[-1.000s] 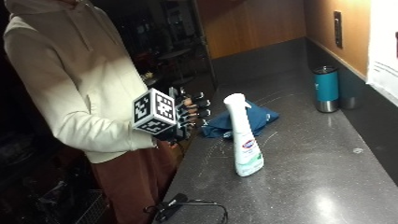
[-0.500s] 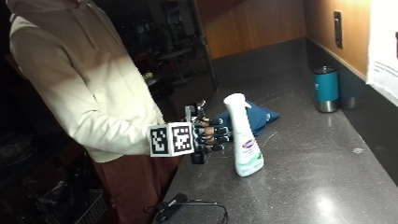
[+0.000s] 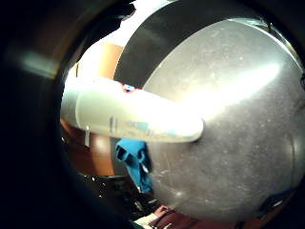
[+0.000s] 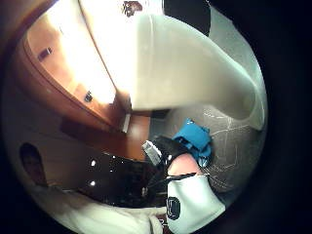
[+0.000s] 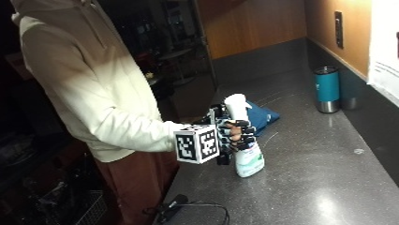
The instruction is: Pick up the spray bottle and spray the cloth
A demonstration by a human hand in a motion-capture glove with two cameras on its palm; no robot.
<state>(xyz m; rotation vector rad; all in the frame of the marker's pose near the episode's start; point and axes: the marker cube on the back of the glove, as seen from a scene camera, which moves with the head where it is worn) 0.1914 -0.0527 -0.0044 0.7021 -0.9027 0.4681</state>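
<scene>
A white spray bottle (image 5: 247, 157) with a coloured label stands on the dark grey counter (image 5: 312, 187) near its front edge. My gloved right hand (image 5: 233, 133) wraps its fingers around the bottle's neck, just under the white spray head (image 5: 235, 104). The bottle's base looks to be touching the counter. Behind the bottle lies a crumpled blue cloth (image 5: 263, 115). In the little finger side palm view the bottle (image 3: 138, 117) crosses close to the palm, with the cloth (image 3: 136, 162) beyond it. The thumb side palm view shows the bottle (image 4: 195, 68) very near and the cloth (image 4: 195, 139).
A teal travel mug (image 5: 327, 89) stands at the back right by the wall. A paper sheet (image 5: 383, 51) hangs on the wall above it. A black cable (image 5: 187, 206) lies at the counter's front corner.
My right hand has moved from beside the counter edge to the bottle and closed its fingers around its neck. The bottle and cloth stay where they were.
</scene>
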